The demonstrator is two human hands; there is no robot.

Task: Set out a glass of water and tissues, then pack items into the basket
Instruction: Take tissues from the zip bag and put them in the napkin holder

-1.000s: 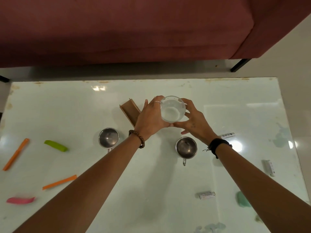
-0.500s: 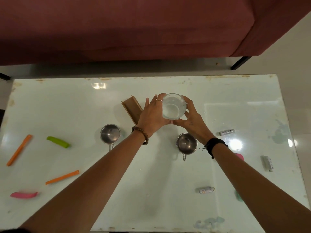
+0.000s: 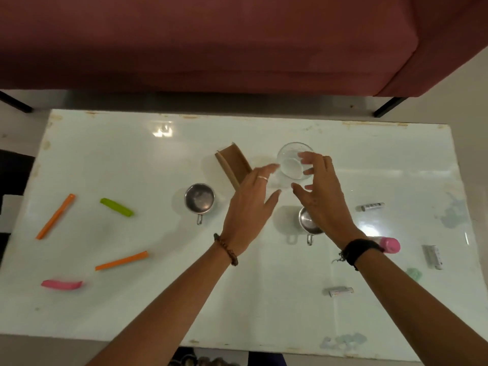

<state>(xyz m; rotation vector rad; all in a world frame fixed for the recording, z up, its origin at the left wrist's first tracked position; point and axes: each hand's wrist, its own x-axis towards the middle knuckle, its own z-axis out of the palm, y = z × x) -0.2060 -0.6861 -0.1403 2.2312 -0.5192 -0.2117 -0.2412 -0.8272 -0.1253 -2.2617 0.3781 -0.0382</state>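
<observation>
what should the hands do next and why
Probably draw both hands back and look for the tissues. The glass stands on the table, the left hand and right hand are open beside it, and no tissues show.

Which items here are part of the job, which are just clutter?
Job: glass of water, standing on the table; left hand and right hand, both open beside it.

Clutter: two steel cups, brown box, orange sticks, green piece, pink piece, pink bottle, small tubes.
</observation>
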